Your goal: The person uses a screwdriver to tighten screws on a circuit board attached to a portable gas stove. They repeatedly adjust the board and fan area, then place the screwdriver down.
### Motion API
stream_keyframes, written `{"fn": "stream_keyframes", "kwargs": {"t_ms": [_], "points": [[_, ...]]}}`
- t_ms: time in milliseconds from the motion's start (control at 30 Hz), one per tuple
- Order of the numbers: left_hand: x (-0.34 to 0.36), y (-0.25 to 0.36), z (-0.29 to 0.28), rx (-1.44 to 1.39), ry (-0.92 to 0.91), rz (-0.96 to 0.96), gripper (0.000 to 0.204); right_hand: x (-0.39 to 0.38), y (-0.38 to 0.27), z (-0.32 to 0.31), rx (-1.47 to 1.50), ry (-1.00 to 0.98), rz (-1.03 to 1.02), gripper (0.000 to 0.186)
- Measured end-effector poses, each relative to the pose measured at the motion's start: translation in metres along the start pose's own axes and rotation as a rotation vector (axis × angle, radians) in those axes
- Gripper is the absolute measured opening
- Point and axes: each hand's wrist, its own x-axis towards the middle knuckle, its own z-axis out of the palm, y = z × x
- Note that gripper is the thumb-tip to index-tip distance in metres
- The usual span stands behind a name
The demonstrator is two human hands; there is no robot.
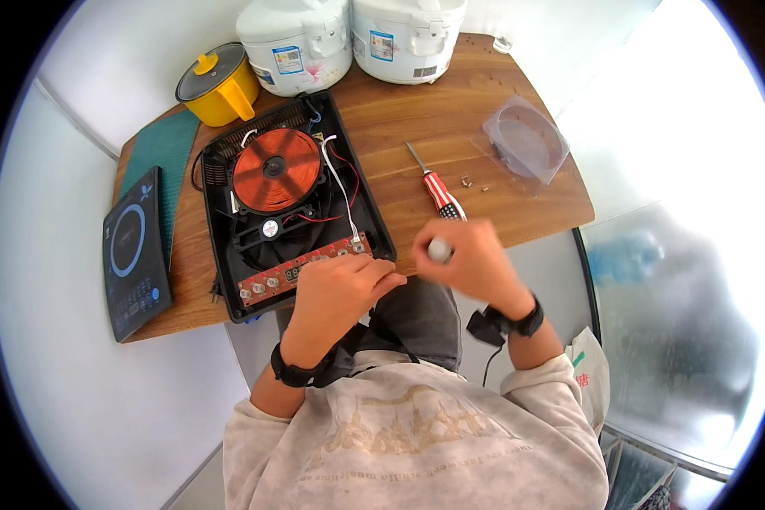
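Note:
An opened induction cooker base point(374, 204), a black shell with a copper coil point(263, 183), lies before me. Across its near end runs a red control board point(268, 282) with a small display. My left hand point(336, 293) covers the board's right part, its fingers pressed together at the shell's near corner; whatever they pinch is hidden. Slightly blurred, my right hand point(472, 263) is closed around a whitish rounded thing point(439, 249), of which only the end shows. Just beyond that hand lies a screwdriver point(436, 189) with a flag-patterned handle.
The cooker's black glass top point(136, 255) lies at left, partly over a green mat point(155, 157). Behind stand a yellow pot point(217, 95) and two white rice cookers point(293, 55). Small metal bits point(467, 181) and a clear plastic tray point(527, 140) lie at right.

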Motion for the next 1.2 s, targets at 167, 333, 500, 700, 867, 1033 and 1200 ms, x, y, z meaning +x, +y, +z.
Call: {"fn": "stream_keyframes", "kwargs": {"t_ms": [167,333,500,700,867,1033,1200], "points": [[-0.016,-0.015,-0.018,-0.073,0.085,-0.166,0.011,0.079,0.069,-0.04,-0.266,0.109,0.378,0.022],[-0.055,-0.039,-0.053,-0.098,0.085,-0.437,0.011,0.115,0.159,-0.037,-0.618,0.078,0.44,0.031],[-0.099,-0.054,-0.082,-0.031,0.14,-0.677,0.015,0.123,0.179,-0.021,-0.673,0.027,0.508,0.035],[-0.13,-0.073,-0.095,0.01,0.257,-0.764,0.017,0.119,0.201,-0.028,-0.622,-0.038,0.492,0.034],[-0.144,-0.096,-0.082,-0.122,0.246,-0.82,0.028,0.111,0.175,-0.035,-0.541,0.013,0.381,0.029],[-0.125,-0.086,-0.085,-0.236,0.068,-0.926,0.043,0.102,0.103,-0.04,-0.398,0.033,0.333,0.035],[-0.14,-0.094,-0.064,-0.26,0.092,-0.768,0.052,0.099,-0.003,-0.04,-0.188,0.006,0.248,0.034]]}}
